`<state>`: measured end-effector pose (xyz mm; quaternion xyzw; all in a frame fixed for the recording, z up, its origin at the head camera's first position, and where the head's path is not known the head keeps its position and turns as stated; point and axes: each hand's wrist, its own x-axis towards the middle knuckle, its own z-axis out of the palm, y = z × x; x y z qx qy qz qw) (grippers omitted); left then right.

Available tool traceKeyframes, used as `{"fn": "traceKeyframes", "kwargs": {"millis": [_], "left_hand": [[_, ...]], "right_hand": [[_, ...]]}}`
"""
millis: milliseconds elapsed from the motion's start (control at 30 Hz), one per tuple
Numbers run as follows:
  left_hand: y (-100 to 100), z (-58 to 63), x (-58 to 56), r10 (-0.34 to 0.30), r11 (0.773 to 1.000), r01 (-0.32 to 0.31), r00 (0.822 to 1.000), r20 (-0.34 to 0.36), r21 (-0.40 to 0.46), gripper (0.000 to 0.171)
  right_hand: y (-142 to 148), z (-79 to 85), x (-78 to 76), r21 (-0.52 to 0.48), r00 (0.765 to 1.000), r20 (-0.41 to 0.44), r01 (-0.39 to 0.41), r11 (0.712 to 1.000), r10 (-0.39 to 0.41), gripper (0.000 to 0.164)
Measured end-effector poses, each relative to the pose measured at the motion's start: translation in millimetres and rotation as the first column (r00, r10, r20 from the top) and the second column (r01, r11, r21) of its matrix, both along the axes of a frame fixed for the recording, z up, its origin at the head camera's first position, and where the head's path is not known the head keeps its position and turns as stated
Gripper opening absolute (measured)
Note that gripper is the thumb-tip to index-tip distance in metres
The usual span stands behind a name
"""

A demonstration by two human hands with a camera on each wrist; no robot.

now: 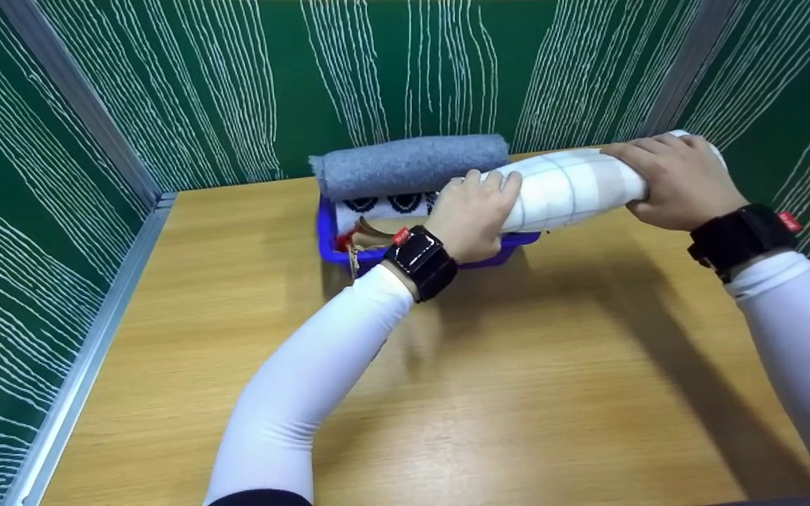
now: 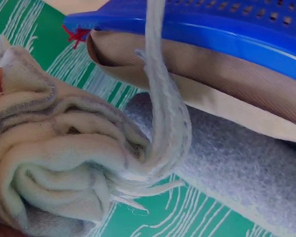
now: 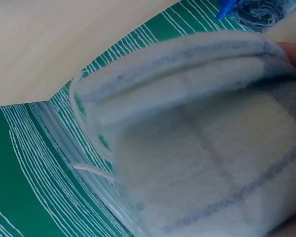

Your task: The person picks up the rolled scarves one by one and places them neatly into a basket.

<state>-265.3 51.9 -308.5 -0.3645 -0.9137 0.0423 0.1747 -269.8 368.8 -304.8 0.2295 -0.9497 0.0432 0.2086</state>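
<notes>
A rolled white plaid scarf [image 1: 574, 184] with fringed ends is held up in both hands over the right side of a blue basket [image 1: 323, 235]. My left hand [image 1: 474, 214] grips the roll's left end, above the basket's front rim. Farther right, my right hand [image 1: 686, 179] grips the other end. In the left wrist view, the folded layers of the scarf [image 2: 64, 158] show, with fringe strands hanging loose beside the basket. The scarf [image 3: 197, 163] fills much of the right wrist view, its end layers slightly parted.
A rolled grey fringed cloth [image 1: 412, 165] lies along the basket's back. Inside are a black-and-white patterned cloth [image 1: 384, 205] and a beige cloth [image 2: 212, 79]. The basket stands at the back of a wooden table [image 1: 236, 337], near green walls [image 1: 440, 70] with white lines.
</notes>
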Motion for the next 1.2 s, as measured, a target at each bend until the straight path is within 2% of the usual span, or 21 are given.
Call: {"fn": "traceKeyframes", "kwargs": {"millis": [567, 967, 1200], "left_hand": [[-19, 4.8, -4.2, 0.01, 1.0, -0.009, 1.0, 0.027, -0.011, 0.075], [-31, 6.6, -8.0, -0.002, 1.0, 0.002, 0.997, 0.075, 0.0, 0.079], [-40, 9.0, -9.0, -0.014, 1.0, 0.013, 0.998, 0.064, 0.009, 0.076]], "right_hand": [[-17, 1.1, -2.4, 0.006, 1.0, -0.012, -0.014, 1.0, 0.014, 0.071], [-26, 1.1, -3.1, -0.006, 1.0, -0.004, -0.013, 1.0, 0.013, 0.071], [-32, 2.1, -2.1, -0.007, 1.0, -0.013, -0.013, 1.0, 0.013, 0.072]]}}
